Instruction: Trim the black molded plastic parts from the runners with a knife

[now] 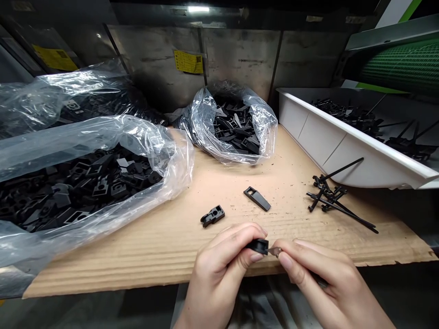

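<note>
My left grip [216, 278] pinches a black plastic clip [258, 246] at six o'clock, over the edge of the cardboard-covered worktop [103, 269]. My right grip [317, 278] closes on a small metal piece [275, 251]; too light a pinch could drop it past that edge.

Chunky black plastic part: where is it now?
In the head view, the part lies on the cardboard, above the left hand, left of a black tab.

Black plastic parts [85, 183] in clear bags [103, 132] on tan, ribbed cardboard [154, 256]; white tray [329, 141] and green-striped panel [401, 64] beyond the cardboard.
</note>
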`<state>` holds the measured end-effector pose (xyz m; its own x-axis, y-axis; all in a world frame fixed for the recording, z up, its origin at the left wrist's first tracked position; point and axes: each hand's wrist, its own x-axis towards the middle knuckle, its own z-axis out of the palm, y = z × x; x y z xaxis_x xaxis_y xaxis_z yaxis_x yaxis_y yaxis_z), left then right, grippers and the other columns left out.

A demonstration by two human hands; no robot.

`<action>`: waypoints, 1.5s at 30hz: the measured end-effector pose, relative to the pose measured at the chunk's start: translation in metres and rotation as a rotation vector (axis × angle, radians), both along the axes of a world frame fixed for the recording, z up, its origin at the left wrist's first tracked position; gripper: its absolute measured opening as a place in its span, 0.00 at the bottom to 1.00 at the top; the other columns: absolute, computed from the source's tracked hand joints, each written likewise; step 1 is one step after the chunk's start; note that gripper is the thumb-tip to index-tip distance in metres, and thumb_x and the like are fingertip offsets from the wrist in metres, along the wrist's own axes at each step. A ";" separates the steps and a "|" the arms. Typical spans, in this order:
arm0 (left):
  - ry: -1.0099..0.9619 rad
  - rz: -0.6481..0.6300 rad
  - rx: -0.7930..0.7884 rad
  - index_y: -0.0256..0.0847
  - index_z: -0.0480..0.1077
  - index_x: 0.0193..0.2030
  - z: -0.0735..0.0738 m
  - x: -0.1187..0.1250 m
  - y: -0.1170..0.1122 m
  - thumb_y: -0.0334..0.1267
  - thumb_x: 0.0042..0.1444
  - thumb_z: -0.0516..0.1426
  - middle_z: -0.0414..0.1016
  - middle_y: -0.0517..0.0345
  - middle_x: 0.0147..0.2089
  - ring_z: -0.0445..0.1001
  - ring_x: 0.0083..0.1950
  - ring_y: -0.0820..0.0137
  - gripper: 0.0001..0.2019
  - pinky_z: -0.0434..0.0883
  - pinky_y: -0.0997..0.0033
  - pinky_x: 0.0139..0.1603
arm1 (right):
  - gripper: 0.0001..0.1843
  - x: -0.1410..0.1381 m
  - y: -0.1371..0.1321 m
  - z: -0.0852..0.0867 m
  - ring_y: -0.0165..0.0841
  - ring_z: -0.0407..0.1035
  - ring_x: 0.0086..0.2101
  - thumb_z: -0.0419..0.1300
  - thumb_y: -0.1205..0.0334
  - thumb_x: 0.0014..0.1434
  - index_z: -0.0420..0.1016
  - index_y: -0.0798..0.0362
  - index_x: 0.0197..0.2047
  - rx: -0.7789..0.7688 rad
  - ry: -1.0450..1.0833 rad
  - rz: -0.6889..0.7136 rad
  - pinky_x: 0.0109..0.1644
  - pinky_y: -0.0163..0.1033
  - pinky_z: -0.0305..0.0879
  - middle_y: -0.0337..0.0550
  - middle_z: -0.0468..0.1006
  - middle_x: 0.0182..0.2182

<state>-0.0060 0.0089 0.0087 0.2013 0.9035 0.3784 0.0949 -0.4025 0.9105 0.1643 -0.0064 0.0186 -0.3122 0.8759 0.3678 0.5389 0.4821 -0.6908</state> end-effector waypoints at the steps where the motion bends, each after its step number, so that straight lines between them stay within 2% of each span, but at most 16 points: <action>1: 0.001 -0.004 0.004 0.46 0.72 0.42 0.000 0.000 0.000 0.22 0.55 0.55 0.75 0.63 0.41 0.72 0.45 0.72 0.15 0.67 0.81 0.47 | 0.10 0.001 0.000 0.000 0.28 0.69 0.24 0.51 0.69 0.58 0.69 0.51 0.28 0.016 -0.003 0.002 0.31 0.29 0.68 0.35 0.68 0.20; 3: 0.000 -0.011 0.016 0.46 0.72 0.42 0.000 0.000 0.000 0.22 0.55 0.55 0.75 0.63 0.41 0.72 0.45 0.72 0.15 0.67 0.81 0.47 | 0.08 0.002 0.001 -0.002 0.28 0.71 0.27 0.52 0.71 0.58 0.70 0.50 0.33 0.062 -0.006 -0.001 0.31 0.28 0.68 0.34 0.70 0.22; 6: 0.006 -0.022 0.032 0.47 0.72 0.43 0.000 0.000 -0.002 0.22 0.55 0.54 0.75 0.64 0.42 0.72 0.46 0.73 0.16 0.66 0.83 0.48 | 0.11 0.003 0.002 -0.004 0.27 0.72 0.28 0.53 0.73 0.57 0.70 0.49 0.41 0.124 -0.008 0.000 0.32 0.28 0.67 0.35 0.72 0.25; 9: 0.013 -0.023 0.039 0.47 0.72 0.44 0.000 -0.001 -0.003 0.21 0.55 0.54 0.75 0.64 0.43 0.71 0.46 0.74 0.16 0.65 0.83 0.49 | 0.09 0.003 0.002 -0.004 0.26 0.70 0.27 0.52 0.73 0.58 0.69 0.52 0.36 0.118 -0.021 0.013 0.30 0.29 0.66 0.37 0.74 0.27; 12: 0.021 -0.021 0.056 0.46 0.72 0.43 0.000 -0.001 -0.003 0.21 0.54 0.55 0.75 0.64 0.42 0.72 0.46 0.72 0.16 0.66 0.81 0.49 | 0.09 0.003 -0.001 -0.002 0.27 0.70 0.26 0.51 0.72 0.59 0.67 0.52 0.29 0.038 -0.034 0.027 0.29 0.30 0.66 0.38 0.72 0.24; 16: 0.034 -0.039 0.072 0.46 0.72 0.43 -0.002 -0.001 -0.003 0.20 0.54 0.54 0.75 0.63 0.42 0.72 0.46 0.72 0.16 0.66 0.80 0.49 | 0.11 0.003 -0.001 0.002 0.26 0.68 0.23 0.50 0.70 0.58 0.68 0.51 0.27 -0.044 0.026 0.042 0.28 0.29 0.66 0.35 0.71 0.21; 18: 0.036 -0.053 0.074 0.45 0.72 0.43 -0.002 -0.001 -0.003 0.21 0.54 0.54 0.75 0.62 0.42 0.72 0.46 0.71 0.16 0.66 0.80 0.48 | 0.12 0.004 0.000 0.005 0.26 0.67 0.21 0.51 0.67 0.59 0.69 0.51 0.25 -0.135 0.052 0.065 0.25 0.29 0.65 0.34 0.70 0.19; 23: 0.063 -0.080 0.126 0.45 0.72 0.42 0.001 -0.001 -0.002 0.22 0.55 0.55 0.75 0.60 0.42 0.73 0.45 0.70 0.14 0.66 0.78 0.49 | 0.18 0.010 0.003 0.010 0.24 0.58 0.16 0.49 0.55 0.60 0.72 0.52 0.25 -0.521 0.156 0.136 0.17 0.28 0.56 0.33 0.62 0.13; 26: 0.094 -0.055 0.157 0.43 0.72 0.43 0.000 -0.001 -0.001 0.21 0.54 0.55 0.75 0.59 0.43 0.72 0.46 0.69 0.14 0.65 0.77 0.50 | 0.15 0.014 -0.001 0.012 0.23 0.61 0.19 0.53 0.53 0.57 0.76 0.51 0.28 -0.745 0.240 0.172 0.21 0.26 0.59 0.34 0.67 0.17; 28: 0.107 -0.034 0.163 0.43 0.72 0.43 -0.001 -0.001 -0.001 0.21 0.54 0.55 0.75 0.60 0.44 0.72 0.47 0.70 0.15 0.64 0.79 0.51 | 0.12 0.017 -0.005 0.013 0.24 0.65 0.20 0.56 0.53 0.55 0.77 0.50 0.29 -0.815 0.258 0.158 0.23 0.26 0.62 0.34 0.70 0.18; 31: 0.111 -0.030 0.157 0.43 0.72 0.43 -0.001 -0.001 -0.002 0.22 0.54 0.55 0.74 0.60 0.45 0.72 0.47 0.72 0.14 0.64 0.81 0.50 | 0.07 0.022 -0.009 0.011 0.24 0.70 0.22 0.56 0.59 0.56 0.76 0.45 0.36 -0.631 0.232 0.138 0.25 0.25 0.67 0.34 0.76 0.24; 34: 0.109 0.000 0.116 0.43 0.73 0.41 0.001 0.000 -0.003 0.24 0.54 0.56 0.74 0.59 0.44 0.72 0.46 0.71 0.12 0.66 0.82 0.48 | 0.17 0.028 -0.008 0.005 0.23 0.71 0.24 0.55 0.69 0.57 0.69 0.41 0.48 -0.147 0.112 0.112 0.30 0.23 0.69 0.32 0.77 0.30; 36: 0.096 0.029 0.067 0.44 0.74 0.40 0.003 0.002 -0.003 0.25 0.54 0.57 0.75 0.61 0.41 0.73 0.43 0.72 0.11 0.67 0.83 0.44 | 0.21 0.029 -0.006 -0.001 0.26 0.72 0.28 0.53 0.72 0.57 0.65 0.45 0.52 0.155 -0.028 0.023 0.35 0.26 0.69 0.36 0.76 0.30; 37: 0.089 0.043 0.041 0.45 0.73 0.40 0.004 0.003 -0.003 0.26 0.54 0.57 0.75 0.62 0.39 0.73 0.42 0.73 0.10 0.67 0.84 0.43 | 0.21 0.028 -0.006 -0.003 0.28 0.72 0.30 0.53 0.72 0.57 0.64 0.48 0.54 0.238 -0.098 -0.022 0.36 0.28 0.68 0.39 0.76 0.31; 40: 0.088 0.068 -0.023 0.46 0.73 0.39 0.006 0.005 -0.003 0.27 0.54 0.57 0.76 0.65 0.37 0.73 0.39 0.74 0.09 0.68 0.86 0.39 | 0.17 0.021 -0.006 -0.007 0.29 0.71 0.31 0.53 0.68 0.59 0.67 0.53 0.51 0.233 -0.216 -0.025 0.32 0.29 0.68 0.42 0.72 0.29; 45: 0.094 0.053 -0.053 0.45 0.73 0.37 0.007 0.006 -0.004 0.28 0.55 0.56 0.75 0.65 0.37 0.72 0.40 0.74 0.08 0.67 0.86 0.39 | 0.15 0.013 -0.007 -0.003 0.28 0.69 0.28 0.50 0.67 0.60 0.68 0.53 0.50 0.150 -0.183 -0.006 0.30 0.31 0.68 0.40 0.69 0.27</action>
